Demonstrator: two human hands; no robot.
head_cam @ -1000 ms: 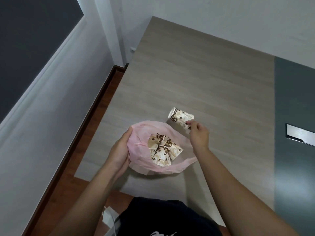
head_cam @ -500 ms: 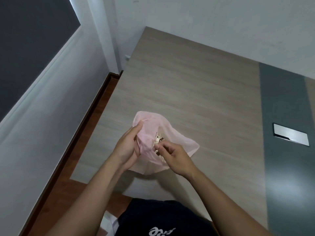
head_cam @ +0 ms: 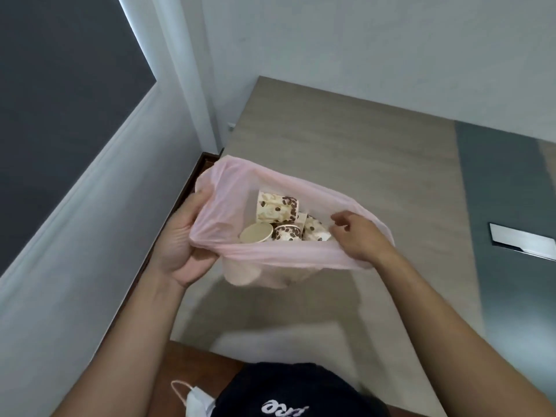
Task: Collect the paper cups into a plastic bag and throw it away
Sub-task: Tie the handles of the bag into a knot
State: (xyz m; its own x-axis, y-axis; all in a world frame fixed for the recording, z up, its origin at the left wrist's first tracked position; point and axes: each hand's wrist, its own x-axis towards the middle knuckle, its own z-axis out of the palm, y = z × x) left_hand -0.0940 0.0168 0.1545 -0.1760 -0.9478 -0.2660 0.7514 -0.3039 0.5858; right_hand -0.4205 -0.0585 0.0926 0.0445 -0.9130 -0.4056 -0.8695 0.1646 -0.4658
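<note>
A thin pink plastic bag (head_cam: pixel 270 257) hangs lifted above the table, its mouth stretched wide between both hands. Inside lie several paper cups (head_cam: pixel 278 210) printed with coffee beans, tumbled on their sides; one shows its plain open mouth. My left hand (head_cam: pixel 183 239) grips the bag's left rim. My right hand (head_cam: pixel 358 236) pinches the right rim. The bag's bottom sags below the rim, blurred.
The light wood table (head_cam: pixel 346 164) runs away from me, with a grey strip (head_cam: pixel 505 182) along its right side holding a metal cover plate (head_cam: pixel 520 240). White walls stand left and behind. A face mask (head_cam: pixel 195 401) hangs at my chest.
One second ago my right hand held a cup beside the bag lying on the table. That cup went into the bag, and both hands lifted the bag and pulled its mouth wide.
</note>
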